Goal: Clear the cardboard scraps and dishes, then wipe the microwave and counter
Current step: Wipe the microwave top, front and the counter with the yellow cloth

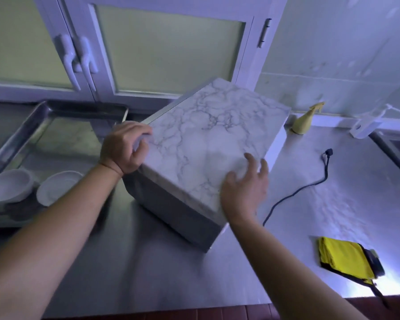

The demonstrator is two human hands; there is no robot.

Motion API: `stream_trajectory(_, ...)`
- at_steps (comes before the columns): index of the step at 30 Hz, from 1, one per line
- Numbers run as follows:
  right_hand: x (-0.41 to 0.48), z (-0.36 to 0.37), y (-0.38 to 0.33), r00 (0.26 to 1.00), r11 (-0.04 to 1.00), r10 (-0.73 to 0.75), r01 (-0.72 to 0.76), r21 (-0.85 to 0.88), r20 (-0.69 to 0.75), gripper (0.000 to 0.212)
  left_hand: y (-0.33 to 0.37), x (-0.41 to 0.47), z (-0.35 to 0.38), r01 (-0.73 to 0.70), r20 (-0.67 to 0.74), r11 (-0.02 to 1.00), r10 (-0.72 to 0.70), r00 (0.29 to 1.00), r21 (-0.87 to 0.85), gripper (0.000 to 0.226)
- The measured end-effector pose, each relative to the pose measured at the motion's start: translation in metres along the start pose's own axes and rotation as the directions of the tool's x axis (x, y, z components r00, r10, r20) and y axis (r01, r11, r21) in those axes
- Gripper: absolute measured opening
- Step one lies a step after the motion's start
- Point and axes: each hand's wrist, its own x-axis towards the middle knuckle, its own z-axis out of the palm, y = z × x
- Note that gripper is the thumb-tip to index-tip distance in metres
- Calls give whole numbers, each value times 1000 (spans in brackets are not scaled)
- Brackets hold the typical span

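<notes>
Left grip (125, 147) holds microwave (206, 132), right grip (243, 187) atop, cord (295, 194) beside

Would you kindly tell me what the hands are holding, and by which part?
The left hand grips the microwave by its top left edge; the right hand only rests flat on its top near the front corner.

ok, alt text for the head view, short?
Two bare hands hold a white marble-patterned box-shaped microwave set askew on a steel counter: the left hand grips its top left edge, the right hand rests on top. Two white dishes sit in a metal tray at left; a folded yellow cloth lies at right.
</notes>
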Motion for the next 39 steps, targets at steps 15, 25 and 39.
stream_trajectory(15,49,22,-14,786,681,-362,591,-433,502,61,108,-33,51,738,120,371,-848,517,-563,88)
stream_trajectory(25,247,-20,40,875,740,-65,364,-566,479,55,171,-21,62,746,17,269,-936,351,-609,59)
stream_trajectory(39,354,20,30,952,807,2,179,-563,306,55,165,-24,67,780,-88,431,-893,442,-455,41)
